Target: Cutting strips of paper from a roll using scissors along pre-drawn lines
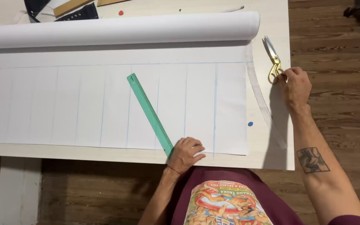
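A wide sheet of white paper (105, 104) with blue ruled lines lies flat on the pale table (271, 158), unrolled from a white roll (117, 30) at the far side. A long green ruler (148, 112) lies slanted across the sheet. My left hand (185, 153) rests on the paper's near edge with its fingers curled over the ruler's near end. My right hand (295, 87) is at the table's right edge, fingers on the handles of gold scissors (273, 60) that lie on the table. A thin curved paper strip (263, 104) lies beside the sheet's right edge.
A small blue dot-shaped piece (250, 123) sits right of the sheet, and a red one (121, 13) behind the roll. Dark fabric (80, 12) and a wooden strip (69, 6) lie at the far left. Wooden floor (338, 41) surrounds the table.
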